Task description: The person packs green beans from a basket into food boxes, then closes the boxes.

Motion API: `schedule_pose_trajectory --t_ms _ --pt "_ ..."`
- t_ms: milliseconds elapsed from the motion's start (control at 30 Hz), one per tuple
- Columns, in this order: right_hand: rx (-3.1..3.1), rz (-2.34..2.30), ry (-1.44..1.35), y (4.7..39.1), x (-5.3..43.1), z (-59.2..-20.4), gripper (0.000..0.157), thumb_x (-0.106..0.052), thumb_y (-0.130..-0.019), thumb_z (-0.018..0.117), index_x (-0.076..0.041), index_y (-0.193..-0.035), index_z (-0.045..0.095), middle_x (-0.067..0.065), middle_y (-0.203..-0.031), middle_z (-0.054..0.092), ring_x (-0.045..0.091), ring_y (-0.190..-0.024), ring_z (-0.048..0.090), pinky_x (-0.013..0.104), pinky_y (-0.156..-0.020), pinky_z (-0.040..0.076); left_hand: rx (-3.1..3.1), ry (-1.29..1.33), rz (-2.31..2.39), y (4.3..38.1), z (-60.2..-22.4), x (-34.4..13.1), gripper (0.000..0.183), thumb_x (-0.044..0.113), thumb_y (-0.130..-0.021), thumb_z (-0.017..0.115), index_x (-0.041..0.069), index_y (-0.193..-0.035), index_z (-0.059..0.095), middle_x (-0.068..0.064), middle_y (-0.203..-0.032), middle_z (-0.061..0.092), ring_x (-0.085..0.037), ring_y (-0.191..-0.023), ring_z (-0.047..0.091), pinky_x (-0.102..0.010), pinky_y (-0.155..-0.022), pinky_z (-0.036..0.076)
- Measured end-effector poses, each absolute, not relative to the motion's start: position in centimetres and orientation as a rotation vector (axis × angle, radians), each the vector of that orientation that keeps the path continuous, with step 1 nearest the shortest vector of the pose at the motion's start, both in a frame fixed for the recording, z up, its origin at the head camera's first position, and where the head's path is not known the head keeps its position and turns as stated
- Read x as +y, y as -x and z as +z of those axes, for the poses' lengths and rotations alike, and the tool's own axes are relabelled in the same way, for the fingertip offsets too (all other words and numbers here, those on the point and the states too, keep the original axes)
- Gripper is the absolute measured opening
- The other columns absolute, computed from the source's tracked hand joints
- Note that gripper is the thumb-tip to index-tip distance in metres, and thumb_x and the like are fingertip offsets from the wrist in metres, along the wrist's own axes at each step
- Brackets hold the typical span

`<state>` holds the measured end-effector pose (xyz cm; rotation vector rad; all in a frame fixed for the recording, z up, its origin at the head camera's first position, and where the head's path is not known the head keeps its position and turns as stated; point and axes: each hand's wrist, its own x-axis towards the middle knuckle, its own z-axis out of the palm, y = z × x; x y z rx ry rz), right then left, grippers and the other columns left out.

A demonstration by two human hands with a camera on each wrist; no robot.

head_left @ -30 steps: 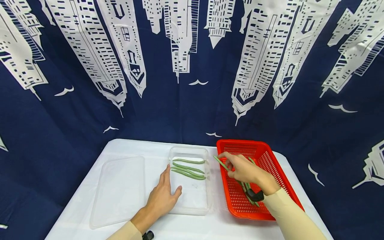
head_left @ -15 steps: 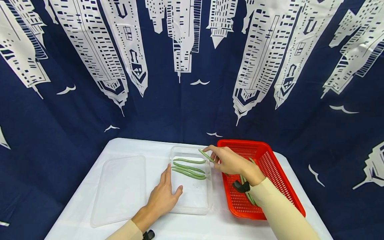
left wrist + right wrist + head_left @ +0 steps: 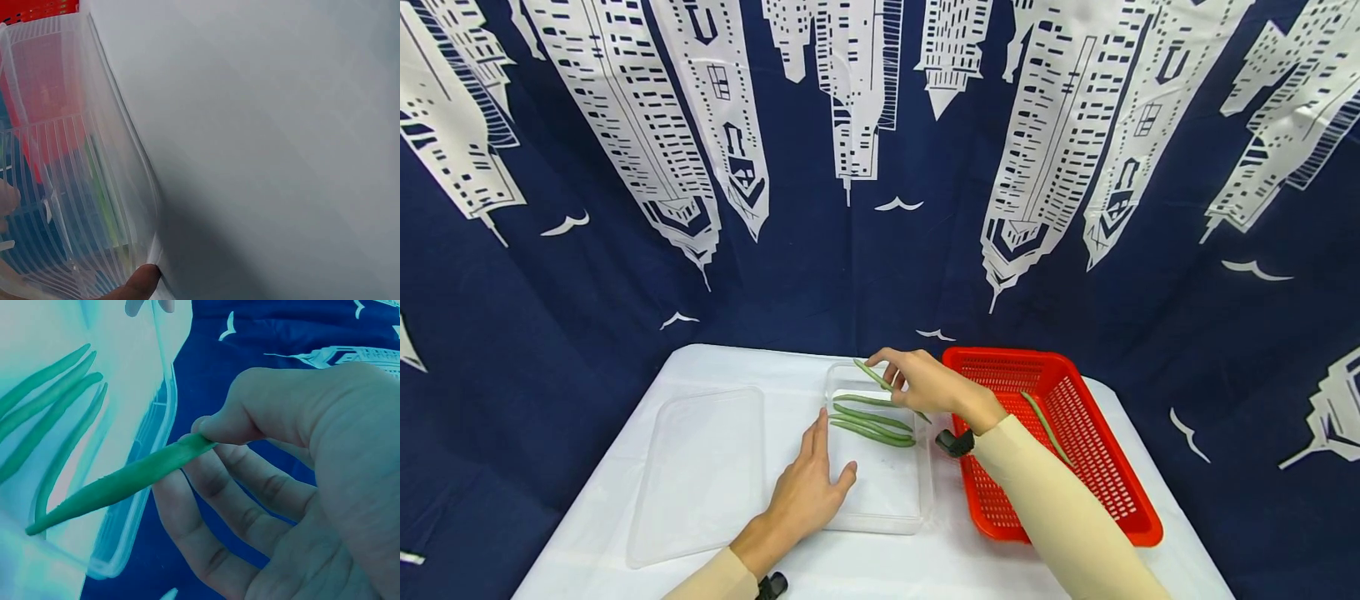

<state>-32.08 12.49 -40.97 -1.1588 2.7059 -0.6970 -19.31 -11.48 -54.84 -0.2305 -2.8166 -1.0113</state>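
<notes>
Over the far end of a clear plastic container (image 3: 874, 523), my right hand (image 3: 931, 383) pinches a green bean (image 3: 125, 481) between thumb and fingers. The bean slants across the container's far right part. Several green beans (image 3: 874, 432) lie side by side in that container, roughly crosswise. My left hand (image 3: 805, 487) is at the container's left side with fingers extended and thumb spread over the rim. In the left wrist view, one fingertip (image 3: 145, 280) touches the ribbed plastic wall; most of that hand is out of this view.
To the right stands a red perforated basket (image 3: 1108, 442). One green bean (image 3: 1047, 425) shows inside it; my right forearm hides part of its inside. A flat translucent lid (image 3: 700, 475) lies on the white table (image 3: 805, 575) at left. A dark blue patterned cloth (image 3: 850, 275) hangs behind.
My right hand has moved left from above the red basket to above the container's far end, carrying the green bean. My left hand has stayed in place.
</notes>
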Motion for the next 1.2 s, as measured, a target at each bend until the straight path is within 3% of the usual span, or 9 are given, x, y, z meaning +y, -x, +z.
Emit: schedule_pose_trajectory --t_ms 167,767,1033,1200 --pt "2.684 -0.713 1.108 33.1 11.1 -41.6 0.060 0.005 -0.101 0.072 -0.010 -0.160 0.066 0.016 -0.126 0.083 0.019 -0.102 0.081 0.033 -0.091 0.069 -2.817 0.242 -1.016 19.4 -54.8 -11.5 0.103 0.039 -0.110 0.075 0.000 -0.185 0.017 -0.027 -0.182 0.043 -0.047 -0.114 0.082 -0.060 -0.085 0.069" --pt "2.702 -0.636 1.095 36.0 9.1 -45.3 0.055 0.012 -0.101 0.074 -0.012 -0.151 0.075 0.015 -0.122 0.083 0.019 -0.097 0.080 0.034 -0.096 0.069 -2.814 0.257 -1.025 19.3 -54.5 -11.5 0.102 0.037 -0.110 0.076 0.000 -0.185 0.018 -0.027 -0.182 0.042 -0.047 -0.113 0.082 -0.059 -0.082 0.069" --pt "2.716 -0.635 1.095 36.6 8.9 -46.3 0.053 0.013 -0.099 0.074 -0.013 -0.145 0.078 0.014 -0.117 0.084 0.016 -0.091 0.077 0.029 -0.091 0.067 -2.833 0.231 -1.022 19.3 -54.6 -11.5 0.102 0.039 -0.111 0.075 0.002 -0.186 0.017 -0.025 -0.183 0.041 -0.045 -0.112 0.083 -0.058 -0.082 0.069" --pt "2.713 -0.633 1.068 37.2 8.9 -47.3 0.053 0.013 -0.098 0.074 -0.014 -0.143 0.080 0.013 -0.114 0.084 0.019 -0.091 0.078 0.033 -0.091 0.069 -2.829 0.241 -1.032 19.3 -54.8 -11.4 0.102 0.037 -0.110 0.076 0.002 -0.186 0.017 -0.027 -0.183 0.042 -0.043 -0.108 0.083 -0.058 -0.080 0.069"
